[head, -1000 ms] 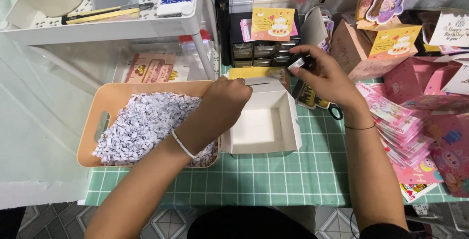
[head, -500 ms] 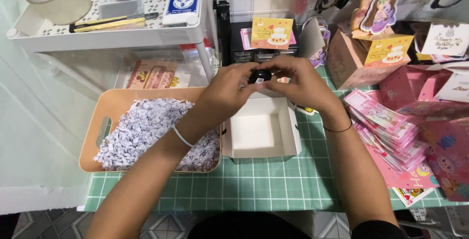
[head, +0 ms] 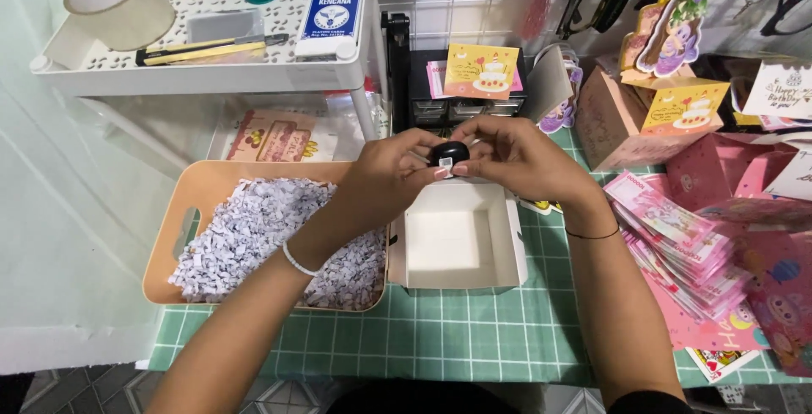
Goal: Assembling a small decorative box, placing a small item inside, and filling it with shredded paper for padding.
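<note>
Both my hands meet above the back edge of an open white cardboard box point(head: 457, 241) on the green checked mat. My left hand point(head: 389, 179) and my right hand point(head: 516, 156) pinch a small round black object point(head: 448, 153) between their fingertips, with a small white tab showing just below it. The white box looks bare inside. To its left stands a peach plastic tray point(head: 173, 211) filled with white shredded paper point(head: 262, 236).
A white rolling cart shelf point(head: 203, 50) with a tape roll, a cutter and a card pack is at the back left. Pink boxes and greeting cards point(head: 660, 101) stand at the back right. Stacks of pink printed sheets point(head: 685, 236) lie right of the box.
My right hand brought the black object from the right to the middle, and my left hand left the box flap and rose to meet it. Both hands now hold it.
</note>
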